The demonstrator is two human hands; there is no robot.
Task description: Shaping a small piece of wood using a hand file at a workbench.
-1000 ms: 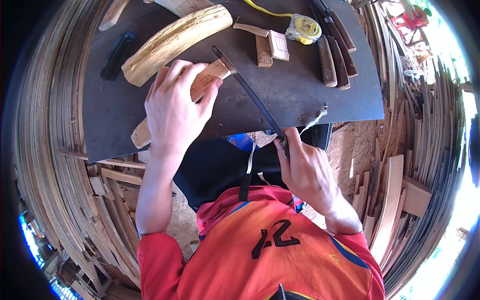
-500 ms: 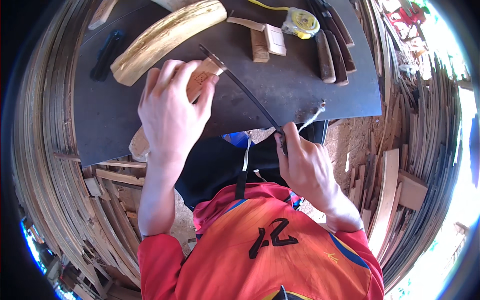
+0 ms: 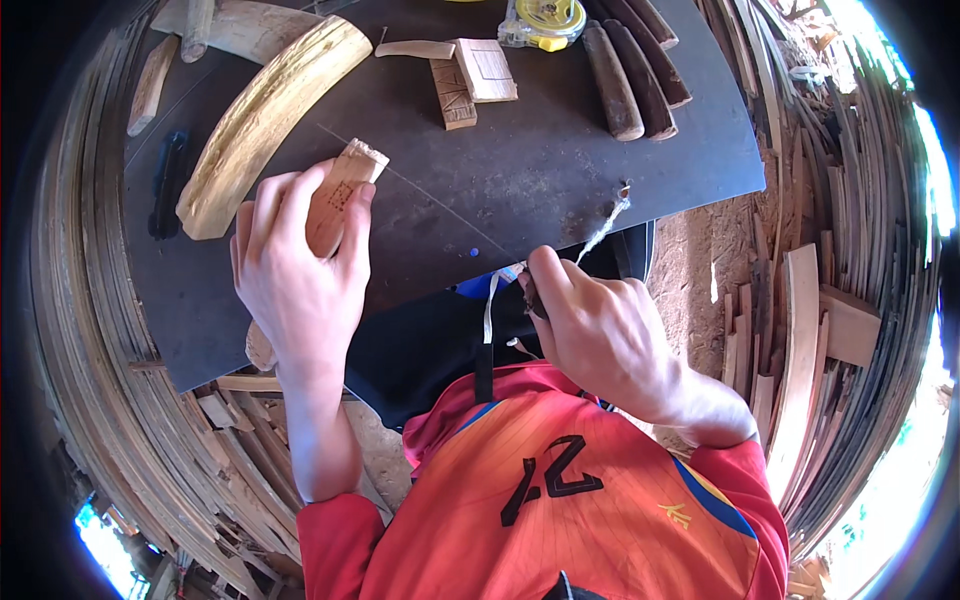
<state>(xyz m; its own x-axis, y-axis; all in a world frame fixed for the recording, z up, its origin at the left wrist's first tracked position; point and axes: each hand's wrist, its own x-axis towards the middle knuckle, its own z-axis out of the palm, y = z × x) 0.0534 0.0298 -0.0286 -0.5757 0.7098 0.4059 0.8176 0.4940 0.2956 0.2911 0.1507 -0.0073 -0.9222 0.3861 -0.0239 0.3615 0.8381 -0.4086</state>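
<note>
My left hand (image 3: pixel 305 260) is closed around a light brown piece of wood (image 3: pixel 330 210) with small marks drawn on its face. The wood's top end is rough and pale, and its rounded lower end shows below my wrist. My right hand (image 3: pixel 600 325), at the front edge of the dark table (image 3: pixel 440 235), pinches a thin dark blade-like tool (image 3: pixel 450 212). Most of this tool appears only as a fine line running up left to the wood's rough end. My fingers hide its grip, so its exact kind is unclear.
A large curved wood piece (image 3: pixel 270 125) lies at the left, beside a dark object (image 3: pixel 168 185). Toward the back are small wood blocks (image 3: pixel 485 72), a yellow tape measure (image 3: pixel 545 20) and several wooden-handled tools (image 3: pixel 630 80). Stacked wood strips (image 3: pixel 110 270) flank both sides.
The view has shifted, so the table things sit further left. The tool's dark curved strip, broad in view before, now shows as a fine line. The wood's rough top end has come into sight.
</note>
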